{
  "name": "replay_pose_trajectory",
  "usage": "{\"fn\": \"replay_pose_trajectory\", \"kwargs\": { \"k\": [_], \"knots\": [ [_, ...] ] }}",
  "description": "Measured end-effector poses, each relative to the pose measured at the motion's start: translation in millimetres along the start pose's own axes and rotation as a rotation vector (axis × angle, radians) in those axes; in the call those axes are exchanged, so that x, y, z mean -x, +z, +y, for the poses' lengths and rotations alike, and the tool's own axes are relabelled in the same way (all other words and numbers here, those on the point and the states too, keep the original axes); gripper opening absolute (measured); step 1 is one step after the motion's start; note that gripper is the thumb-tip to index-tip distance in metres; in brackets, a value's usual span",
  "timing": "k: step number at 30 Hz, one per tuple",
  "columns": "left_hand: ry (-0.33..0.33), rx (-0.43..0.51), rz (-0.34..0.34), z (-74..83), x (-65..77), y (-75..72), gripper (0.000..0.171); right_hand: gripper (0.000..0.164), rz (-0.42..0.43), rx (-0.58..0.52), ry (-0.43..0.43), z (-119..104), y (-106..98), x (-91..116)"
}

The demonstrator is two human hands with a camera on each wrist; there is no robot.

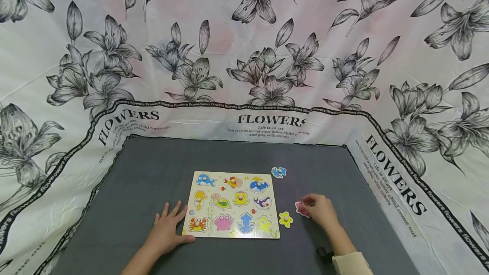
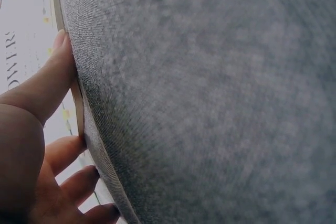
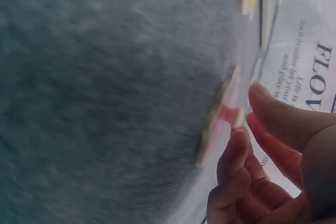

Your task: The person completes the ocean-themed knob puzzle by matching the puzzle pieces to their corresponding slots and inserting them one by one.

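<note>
In the head view, my left hand (image 1: 162,230) spreads along the left edge of a wooden sea-animal puzzle board (image 1: 276,236). Its thumb (image 2: 60,51) rests on the board's near edge in the left wrist view. My right hand (image 1: 322,211) is to the right of the board, its curled fingertips gathered at a pink shell puzzle piece (image 1: 301,209). The right wrist view shows the piece's pink knob (image 3: 229,115) right at those fingertips. Between this piece and the board lies a yellow star piece (image 1: 285,220). A blue piece (image 1: 279,172) sits by the board's top right corner.
A grey cloth (image 1: 160,164) covers the work surface. White fabric (image 1: 191,122) printed with flowers and lettering surrounds it at the back and sides. A small black object (image 1: 324,254) shows beside the right sleeve (image 1: 351,264).
</note>
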State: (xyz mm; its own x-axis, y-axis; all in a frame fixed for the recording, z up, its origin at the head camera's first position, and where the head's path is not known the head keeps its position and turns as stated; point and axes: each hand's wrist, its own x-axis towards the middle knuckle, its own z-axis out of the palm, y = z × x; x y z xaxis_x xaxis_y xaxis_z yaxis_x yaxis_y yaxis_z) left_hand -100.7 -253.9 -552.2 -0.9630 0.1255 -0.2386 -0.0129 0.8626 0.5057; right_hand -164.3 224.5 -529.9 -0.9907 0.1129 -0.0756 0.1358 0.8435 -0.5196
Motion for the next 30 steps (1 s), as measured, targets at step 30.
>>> {"fn": "replay_pose_trajectory", "kwargs": {
  "k": [30],
  "knots": [
    [0.002,-0.001,0.007,-2.0,0.3,1.2,0.11,0.005,-0.07,-0.119,-0.165,-102,29,7]
  ]
}}
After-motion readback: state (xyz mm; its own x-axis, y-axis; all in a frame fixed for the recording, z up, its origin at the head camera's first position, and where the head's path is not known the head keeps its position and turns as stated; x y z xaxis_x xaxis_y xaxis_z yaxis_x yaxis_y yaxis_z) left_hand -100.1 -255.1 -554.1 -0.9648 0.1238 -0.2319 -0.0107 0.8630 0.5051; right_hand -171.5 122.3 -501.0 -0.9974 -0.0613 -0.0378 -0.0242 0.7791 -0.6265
